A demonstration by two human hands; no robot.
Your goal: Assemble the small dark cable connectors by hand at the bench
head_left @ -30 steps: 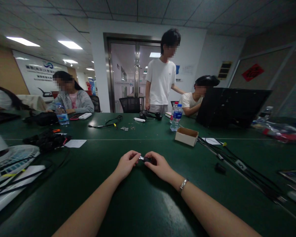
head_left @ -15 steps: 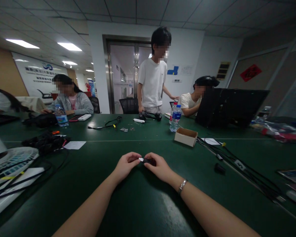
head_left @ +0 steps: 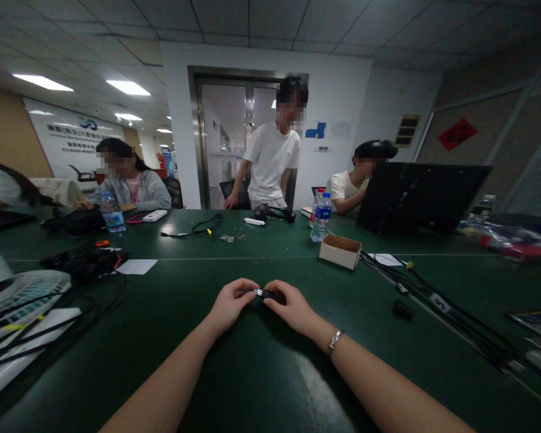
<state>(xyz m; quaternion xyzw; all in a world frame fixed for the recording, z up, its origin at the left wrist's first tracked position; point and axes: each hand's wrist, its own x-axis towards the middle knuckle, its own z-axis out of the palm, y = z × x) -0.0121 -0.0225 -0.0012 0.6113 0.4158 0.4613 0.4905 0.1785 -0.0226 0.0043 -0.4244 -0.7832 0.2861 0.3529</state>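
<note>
Over the green table (head_left: 234,373), both my hands meet at a small black cylinder with a silver end (head_left: 262,293). My right hand (head_left: 291,305) is closed round its black part, which the fingers partly hide. Thumb and fingertips of my left hand (head_left: 229,307) pinch at the silver end. The cylinder lies roughly level between the hands, and its exact kind is too small to tell. To the right of my right hand, a short black piece like a cap (head_left: 403,310) lies on the table.
An open cardboard box (head_left: 340,252) stands ahead to the right, near two bottles (head_left: 321,219). Black cables (head_left: 437,300) run along the right. A white fan (head_left: 27,300) and tangled black gear (head_left: 83,260) are on the left. Several people are across the table, one standing (head_left: 275,159).
My hands stay nearly in place on the cylinder, the silver end now slightly more covered. Across the table, the standing person has leaned and moved a hand from the black gear to a chair.
</note>
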